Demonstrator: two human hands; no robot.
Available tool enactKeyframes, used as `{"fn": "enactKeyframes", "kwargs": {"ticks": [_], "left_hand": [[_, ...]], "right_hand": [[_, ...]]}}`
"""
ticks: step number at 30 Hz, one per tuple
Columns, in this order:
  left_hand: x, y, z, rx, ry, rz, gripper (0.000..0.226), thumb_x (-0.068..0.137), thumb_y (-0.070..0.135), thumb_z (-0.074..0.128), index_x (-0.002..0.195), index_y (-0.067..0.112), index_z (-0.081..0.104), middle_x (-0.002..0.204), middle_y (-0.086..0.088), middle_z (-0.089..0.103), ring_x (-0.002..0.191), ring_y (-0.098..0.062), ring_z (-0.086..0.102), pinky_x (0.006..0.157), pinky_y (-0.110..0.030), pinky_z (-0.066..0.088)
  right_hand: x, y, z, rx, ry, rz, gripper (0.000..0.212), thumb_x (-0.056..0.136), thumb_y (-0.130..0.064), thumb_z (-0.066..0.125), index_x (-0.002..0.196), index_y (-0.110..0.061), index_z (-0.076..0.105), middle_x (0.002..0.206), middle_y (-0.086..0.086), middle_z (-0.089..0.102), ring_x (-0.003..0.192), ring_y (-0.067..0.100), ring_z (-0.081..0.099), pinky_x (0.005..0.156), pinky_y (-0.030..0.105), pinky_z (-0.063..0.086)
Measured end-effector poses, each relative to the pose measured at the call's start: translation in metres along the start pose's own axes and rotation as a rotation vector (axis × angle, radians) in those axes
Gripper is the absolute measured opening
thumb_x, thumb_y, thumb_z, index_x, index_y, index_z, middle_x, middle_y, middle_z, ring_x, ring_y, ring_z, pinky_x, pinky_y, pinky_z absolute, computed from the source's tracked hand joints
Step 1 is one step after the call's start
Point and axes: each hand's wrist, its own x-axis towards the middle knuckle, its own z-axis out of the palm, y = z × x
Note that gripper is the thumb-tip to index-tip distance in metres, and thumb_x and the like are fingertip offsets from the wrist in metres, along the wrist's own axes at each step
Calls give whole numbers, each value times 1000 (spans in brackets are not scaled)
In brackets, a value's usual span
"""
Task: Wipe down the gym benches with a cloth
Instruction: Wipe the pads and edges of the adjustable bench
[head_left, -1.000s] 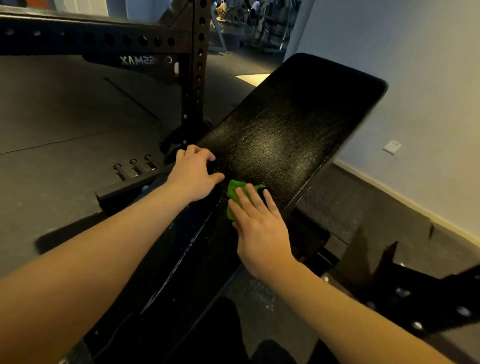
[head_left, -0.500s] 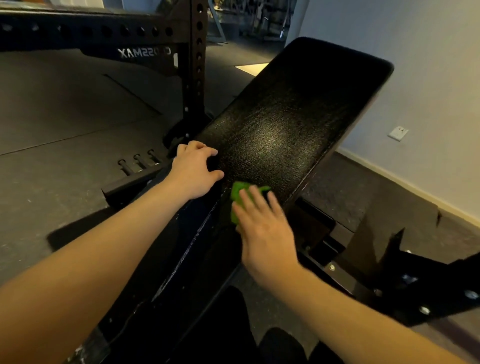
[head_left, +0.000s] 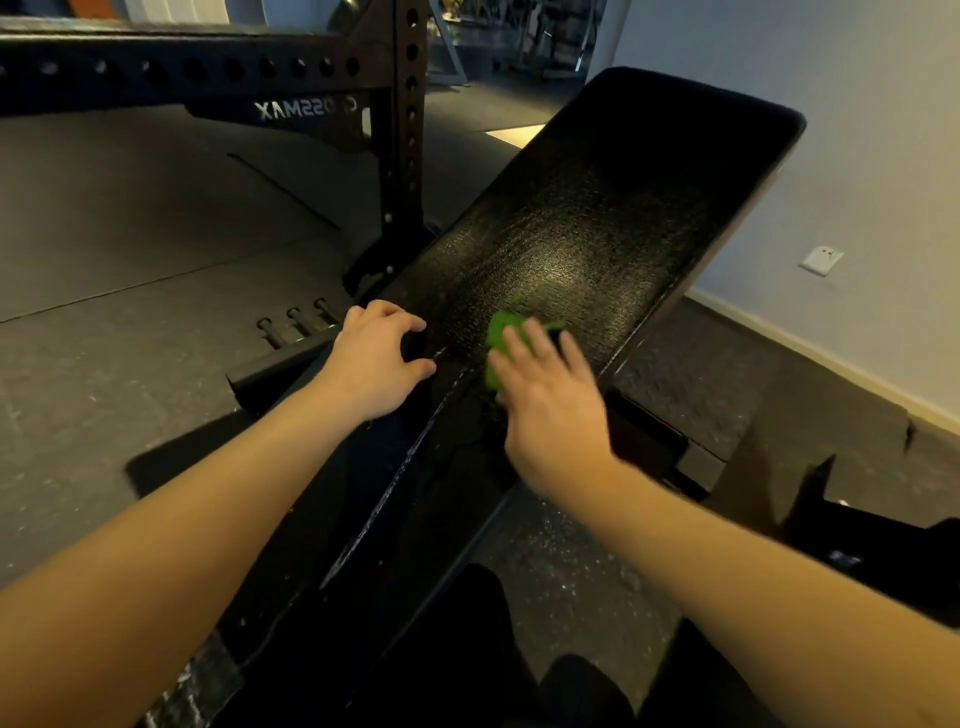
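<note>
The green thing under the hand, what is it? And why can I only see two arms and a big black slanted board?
The camera sits on a person's head and looks down, so you see only their own two arms. The big slanted board is a black padded gym bench, the kind people lean back on to lift weights. The green thing is a small green cloth. The right hand presses it flat on the bench with straight fingers to wipe it clean; that hand looks a bit blurry. The left hand curls over the bench's left edge. Behind it stands a black metal rack with round holes on a dark grey floor. On the pale wall to the right is a white wall socket.
</note>
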Motion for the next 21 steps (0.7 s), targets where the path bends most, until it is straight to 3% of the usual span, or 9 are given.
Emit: {"fn": "enactKeyframes", "kwargs": {"ticks": [3, 5, 10, 13, 17, 21], "left_hand": [[-9, -8, -1, 20, -4, -8, 59, 90, 39, 74, 143, 21, 55, 146, -3, 45, 135, -27, 35, 115, -42, 34], [-13, -13, -2, 26, -2, -20, 59, 90, 41, 73, 143, 21, 56, 146, -3, 44, 136, -27, 35, 115, -42, 33], [-22, -26, -7, 61, -11, -99, 63, 90, 43, 73, 146, 22, 52, 150, -3, 41, 141, -28, 30, 117, -44, 31], [-26, -30, -5, 75, -20, -156, 66, 91, 47, 71, 148, 23, 49, 152, -4, 39, 142, -29, 28, 116, -46, 33], [-29, -36, -3, 31, -22, -175, 66, 90, 50, 71, 148, 28, 49, 152, -2, 40, 142, -28, 29, 114, -46, 34], [-30, -40, -3, 18, -22, -162, 64, 91, 48, 70, 148, 30, 49, 152, 0, 39, 143, -26, 28, 115, -44, 33]], "right_hand": [[-27, -25, 6, 11, -121, -185, 58, 91, -27, 39, 145, -13, 56, 158, 9, 44, 152, 30, 28, 125, 52, 17], [-21, -13, 4, 40, -121, -235, 51, 94, -26, 51, 144, -16, 57, 157, 6, 45, 153, 26, 28, 125, 49, 17], [39, 25, -5, 10, -90, -24, 50, 103, -25, 47, 152, -20, 46, 165, 1, 32, 157, 24, 12, 126, 48, 2], [47, 4, -1, -20, -103, 12, 55, 102, -25, 41, 156, -16, 37, 168, 7, 23, 157, 28, 6, 127, 51, -2], [7, -47, 11, -8, -199, -239, 64, 95, -29, 51, 155, -12, 39, 167, 11, 25, 157, 30, 9, 127, 51, 2], [17, -29, 6, 66, -292, -361, 57, 102, -28, 49, 157, -21, 36, 168, -1, 21, 158, 18, 4, 127, 43, -3]]}}
